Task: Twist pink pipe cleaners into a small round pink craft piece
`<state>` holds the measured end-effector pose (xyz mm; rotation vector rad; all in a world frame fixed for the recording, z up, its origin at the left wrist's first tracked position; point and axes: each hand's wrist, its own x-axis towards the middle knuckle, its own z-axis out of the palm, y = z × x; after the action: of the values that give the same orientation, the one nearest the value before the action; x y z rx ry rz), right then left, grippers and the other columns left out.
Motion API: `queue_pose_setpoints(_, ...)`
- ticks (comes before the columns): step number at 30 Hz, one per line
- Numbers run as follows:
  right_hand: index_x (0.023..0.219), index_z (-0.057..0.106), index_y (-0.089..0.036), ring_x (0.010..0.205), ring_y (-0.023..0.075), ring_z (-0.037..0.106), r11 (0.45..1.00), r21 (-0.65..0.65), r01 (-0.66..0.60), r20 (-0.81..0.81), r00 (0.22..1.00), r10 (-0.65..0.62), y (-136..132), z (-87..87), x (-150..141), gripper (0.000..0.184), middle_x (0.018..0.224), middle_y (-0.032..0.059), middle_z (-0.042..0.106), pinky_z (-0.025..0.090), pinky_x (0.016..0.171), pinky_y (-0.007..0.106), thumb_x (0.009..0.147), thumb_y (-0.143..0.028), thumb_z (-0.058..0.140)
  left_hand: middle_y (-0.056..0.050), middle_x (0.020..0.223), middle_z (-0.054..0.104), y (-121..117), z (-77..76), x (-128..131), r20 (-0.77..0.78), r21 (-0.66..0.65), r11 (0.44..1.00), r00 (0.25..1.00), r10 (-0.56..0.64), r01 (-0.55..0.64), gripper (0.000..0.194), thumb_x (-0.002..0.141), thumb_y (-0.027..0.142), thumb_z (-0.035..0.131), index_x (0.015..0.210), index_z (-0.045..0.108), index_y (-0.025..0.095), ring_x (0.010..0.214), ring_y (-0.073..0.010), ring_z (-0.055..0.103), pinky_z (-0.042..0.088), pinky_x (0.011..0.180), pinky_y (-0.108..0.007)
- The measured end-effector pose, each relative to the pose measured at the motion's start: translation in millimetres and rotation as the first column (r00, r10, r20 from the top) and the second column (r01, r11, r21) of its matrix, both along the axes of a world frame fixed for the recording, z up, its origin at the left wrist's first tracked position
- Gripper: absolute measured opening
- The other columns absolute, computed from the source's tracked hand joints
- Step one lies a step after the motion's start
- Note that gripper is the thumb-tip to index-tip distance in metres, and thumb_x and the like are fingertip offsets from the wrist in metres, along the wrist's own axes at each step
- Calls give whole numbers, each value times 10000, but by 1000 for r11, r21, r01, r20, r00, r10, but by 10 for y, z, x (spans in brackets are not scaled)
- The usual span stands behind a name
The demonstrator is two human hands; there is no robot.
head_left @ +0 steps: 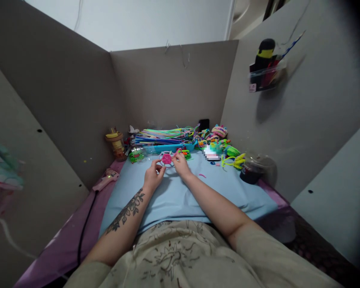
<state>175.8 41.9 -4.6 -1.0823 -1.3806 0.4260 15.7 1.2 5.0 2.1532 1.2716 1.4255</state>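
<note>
Between my hands is a pipe-cleaner piece with a pink, roughly six-sided middle and a pale outer ring with spokes. My left hand pinches its left and lower edge with thumb and fingertips. On the other side, my right hand has its fingers closed at the piece's right edge, where a pink strand stands up. Whether the right fingers grip the strand, the ring or both is too small to tell. Both hands are just above the light blue cloth.
Behind the hands, a blue tray holds many coloured pipe cleaners. A green frog-like item and a cup stand left, near a pink corded tool. At right are yellow pipe cleaners and a dark tub. Panels enclose three sides.
</note>
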Motion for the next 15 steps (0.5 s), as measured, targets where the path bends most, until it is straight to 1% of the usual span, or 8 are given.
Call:
queue_pose_setpoints(2,603,446,-200,777,164,461,1000,0,-22,-4,1000,22,-17,-7,-23,254,790,23,436,402,806,306,798,-360,475,-8,785,643,22,-10,7,33,23,999,999,43,-44,410,775,329,577,1140,442,199,701,-137,601,448,662,-265)
queue_pose_setpoints(4,614,457,-199,792,164,472,999,10,-38,5,999,38,-40,-15,-55,245,807,25,446,400,822,308,792,-364,489,-30,847,644,56,-23,9,68,38,997,996,60,-63,438,751,331,604,1135,440,196,774,-155,607,456,703,-285)
queue_pose_setpoints(7,629,476,-199,834,169,487,999,33,-36,29,999,35,-76,-25,-112,226,850,35,460,397,842,306,786,-359,508,-36,851,645,85,-26,11,121,5,1000,992,29,-30,459,726,327,634,1123,445,193,794,-164,614,461,738,-301)
queue_pose_setpoints(12,659,514,-198,902,182,497,999,37,-34,59,998,31,-122,-16,-192,194,914,51,470,395,865,318,795,-337,505,-68,942,646,64,8,25,243,-47,995,967,-78,92,502,695,306,667,1121,430,188,814,-167,633,477,744,-296)
queue_pose_setpoints(15,656,513,-197,913,185,495,998,21,-64,68,996,62,-138,0,-207,191,919,51,466,396,870,324,793,-329,506,-71,937,647,71,-1,22,261,-62,994,963,-67,86,464,706,311,660,1093,438,187,809,-169,636,478,731,-291)
